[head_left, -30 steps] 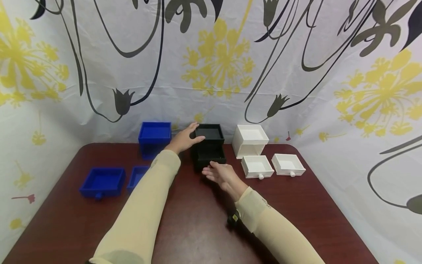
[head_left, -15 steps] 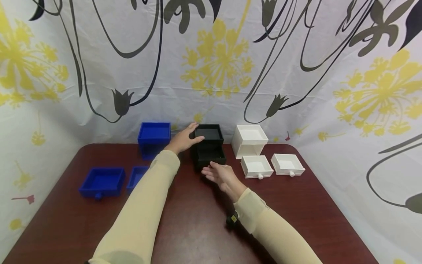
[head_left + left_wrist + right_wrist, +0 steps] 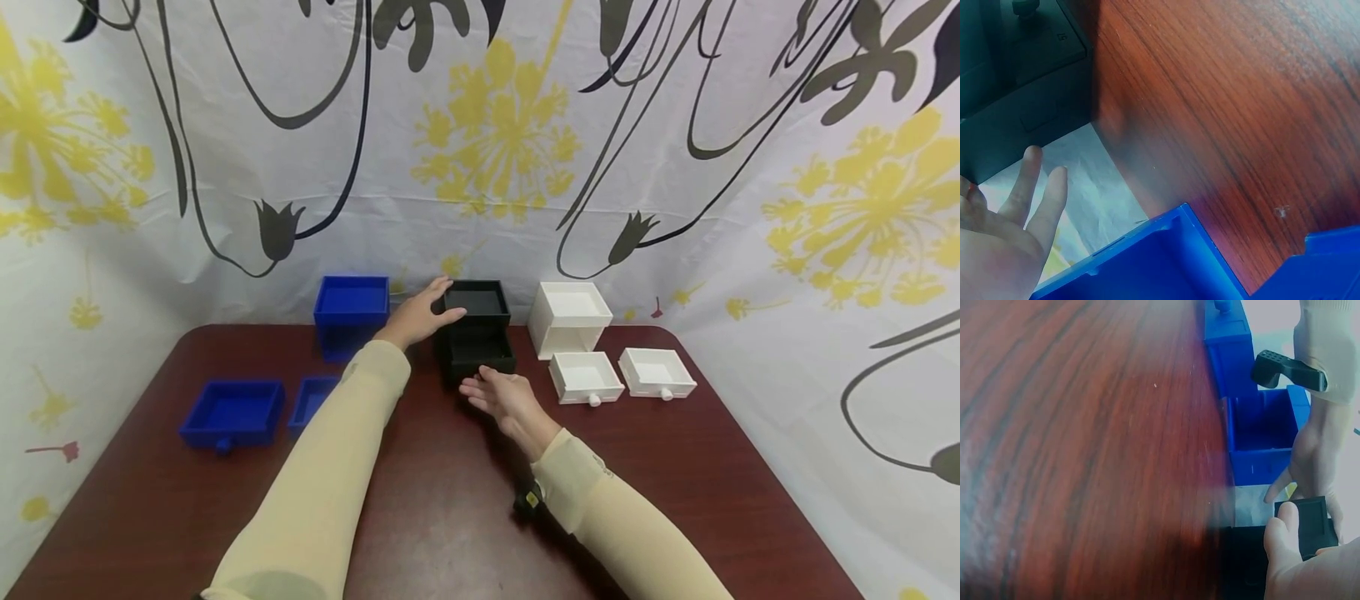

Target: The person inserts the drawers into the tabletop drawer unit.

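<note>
The black box (image 3: 477,302) is standing midway along the back edge of the counter (image 3: 431,500), its drawer (image 3: 480,345) jutting toward the front edge. The left grip (image 3: 418,318) is reaching, spread, at the box's left side; the right grip (image 3: 512,402) is holding straight fingers together by the drawer front. White drawers (image 3: 587,377) are lying toward the right edge.

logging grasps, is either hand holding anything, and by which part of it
Nothing appears gripped: open left hand beside the black box, open right hand by its drawer's front; contact unclear.
</note>
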The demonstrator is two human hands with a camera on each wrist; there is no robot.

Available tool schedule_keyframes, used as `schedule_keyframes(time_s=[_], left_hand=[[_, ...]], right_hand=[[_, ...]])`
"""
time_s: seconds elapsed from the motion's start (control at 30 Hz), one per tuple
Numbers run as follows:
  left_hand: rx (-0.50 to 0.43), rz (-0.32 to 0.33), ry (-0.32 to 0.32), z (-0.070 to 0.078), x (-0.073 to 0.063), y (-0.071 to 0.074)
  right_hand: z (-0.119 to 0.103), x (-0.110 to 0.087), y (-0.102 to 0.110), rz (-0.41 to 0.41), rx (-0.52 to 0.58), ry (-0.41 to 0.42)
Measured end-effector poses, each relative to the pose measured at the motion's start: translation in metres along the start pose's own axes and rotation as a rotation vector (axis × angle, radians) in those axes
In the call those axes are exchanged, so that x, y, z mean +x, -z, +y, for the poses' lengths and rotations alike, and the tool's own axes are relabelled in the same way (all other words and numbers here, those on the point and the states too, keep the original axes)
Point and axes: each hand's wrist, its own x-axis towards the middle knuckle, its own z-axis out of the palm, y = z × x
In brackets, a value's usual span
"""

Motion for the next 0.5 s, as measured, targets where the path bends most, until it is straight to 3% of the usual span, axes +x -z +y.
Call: schedule_keyframes(time_s=[0.5], left_hand=[[-0.027, 0.006, -0.004, -0.0040, 0.0016, -0.0013]], right_hand=[[0.0006, 0.0018, -0.0065, -0.009, -0.015, -0.015]])
